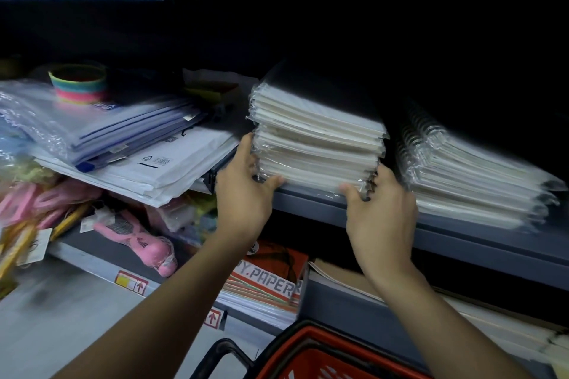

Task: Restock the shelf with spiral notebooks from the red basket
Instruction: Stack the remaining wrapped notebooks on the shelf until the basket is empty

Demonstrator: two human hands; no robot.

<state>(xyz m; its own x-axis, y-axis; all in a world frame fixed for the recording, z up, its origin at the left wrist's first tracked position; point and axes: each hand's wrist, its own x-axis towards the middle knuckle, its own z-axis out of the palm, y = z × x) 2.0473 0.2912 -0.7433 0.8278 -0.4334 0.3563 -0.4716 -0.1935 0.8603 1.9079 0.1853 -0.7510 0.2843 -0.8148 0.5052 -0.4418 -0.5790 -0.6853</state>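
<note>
- We hold a stack of spiral notebooks (pixel 317 138), each in clear wrap, at the front edge of the grey shelf (pixel 462 240); its lower edge rests on the shelf lip.
- Our left hand (pixel 243 191) grips the stack's left corner: fingers run up the side, thumb curls under the bottom edge.
- Our right hand (pixel 380 209) grips the stack's lower right corner, thumb on the front, fingers round the side beside the wire coils.
- The two hands are apart, one at each end of the stack.
- A second pile of wrapped notebooks (pixel 471 175) lies on the same shelf just to the right, spirals facing left, close to our right hand.
- The red basket (pixel 317 357) sits below at the bottom edge of the view, black handle (pixel 221 354) on its left; we cannot tell its contents.
- To the left: white envelopes (pixel 160 169), zip folders (pixel 117 129), a rainbow spring toy (pixel 78 83).
- Below the shelf: a copy-paper pack (pixel 268 283), a pink toy (pixel 138 243).
</note>
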